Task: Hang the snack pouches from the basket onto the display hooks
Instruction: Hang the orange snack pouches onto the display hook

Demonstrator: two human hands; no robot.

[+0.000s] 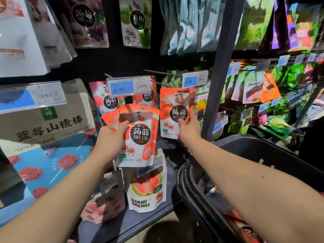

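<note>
My left hand [112, 137] grips a fanned stack of red-and-white strawberry jelly pouches [140, 135] in front of the shelf. Another pouch of the same kind [172, 109] is pinched at its right edge by my right hand [188, 127], held up just below a bare display hook [163, 72] with a 4.90 price tag [194, 79]. More of these pouches [108, 100] hang on the hook behind the left price tag [128, 87]. The dark basket [263, 155] stands at the lower right, with a few red packs showing inside.
A guava pouch [146, 186] and a pink pack [105, 206] hang below my left hand. A large hawthorn box [47, 125] fills the left. A grey upright post [217, 71] divides the shelves; green and orange packs [254, 88] hang on the right.
</note>
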